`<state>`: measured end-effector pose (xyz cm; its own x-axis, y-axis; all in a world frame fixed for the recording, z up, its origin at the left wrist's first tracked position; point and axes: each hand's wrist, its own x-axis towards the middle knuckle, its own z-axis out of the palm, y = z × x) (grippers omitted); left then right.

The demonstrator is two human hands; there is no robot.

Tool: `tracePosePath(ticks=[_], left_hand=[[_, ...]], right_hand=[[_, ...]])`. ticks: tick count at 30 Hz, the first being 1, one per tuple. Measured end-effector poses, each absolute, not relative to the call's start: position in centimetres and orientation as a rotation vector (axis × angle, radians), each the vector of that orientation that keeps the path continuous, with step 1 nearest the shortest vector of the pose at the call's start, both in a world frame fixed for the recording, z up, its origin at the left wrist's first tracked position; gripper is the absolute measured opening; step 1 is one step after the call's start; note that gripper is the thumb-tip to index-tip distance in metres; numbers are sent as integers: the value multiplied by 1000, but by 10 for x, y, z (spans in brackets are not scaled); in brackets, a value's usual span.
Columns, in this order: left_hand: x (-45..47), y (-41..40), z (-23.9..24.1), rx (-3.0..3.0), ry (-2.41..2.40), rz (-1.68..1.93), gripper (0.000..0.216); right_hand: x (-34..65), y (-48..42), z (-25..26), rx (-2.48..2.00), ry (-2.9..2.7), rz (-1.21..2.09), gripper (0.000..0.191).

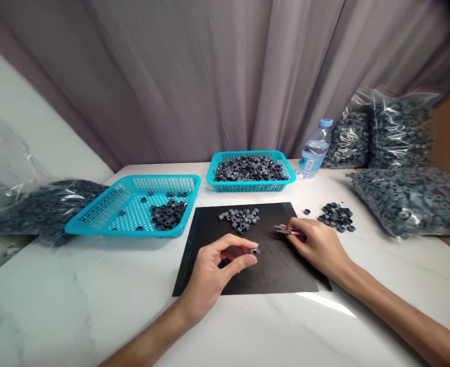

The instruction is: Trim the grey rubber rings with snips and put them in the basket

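Note:
Above the black mat (pixel 278 275), my left hand (pixel 219 265) pinches a small dark grey ring (pixel 255 251) between thumb and fingertips, its hole showing. My right hand (pixel 319 247) rests at the mat's right side, closed on a small pointed metal tool (pixel 285 230). Its tip points left; whether it is tweezers or snips I cannot make out. A loose pile of grey rings (pixel 241 219) lies on the mat beyond my left hand. Another pile of rings (pixel 338 216) sits on the table just past my right hand.
A blue basket (pixel 127 232) with some rings stands at left; a fuller blue basket (pixel 250 187) is at the back. A water bottle (pixel 314 153) stands back right. Bags of rings (pixel 412 199) lie at right, another bag (pixel 56 204) at left. A curtain (pixel 171 76) hangs behind the table.

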<state>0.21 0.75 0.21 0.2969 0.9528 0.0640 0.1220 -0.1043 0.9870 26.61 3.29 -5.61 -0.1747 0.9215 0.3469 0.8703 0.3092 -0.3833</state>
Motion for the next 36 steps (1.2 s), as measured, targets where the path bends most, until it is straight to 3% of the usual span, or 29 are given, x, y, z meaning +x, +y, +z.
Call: tracePosePath(ticks=[28, 36], left_hand=[[1, 11, -7, 1673, 991, 1063, 9], [-20, 23, 19, 2230, 1134, 1365, 9]], right_hand=[[267, 34, -58, -1580, -2066, 147, 11], [265, 34, -57, -1565, -2059, 131, 13]])
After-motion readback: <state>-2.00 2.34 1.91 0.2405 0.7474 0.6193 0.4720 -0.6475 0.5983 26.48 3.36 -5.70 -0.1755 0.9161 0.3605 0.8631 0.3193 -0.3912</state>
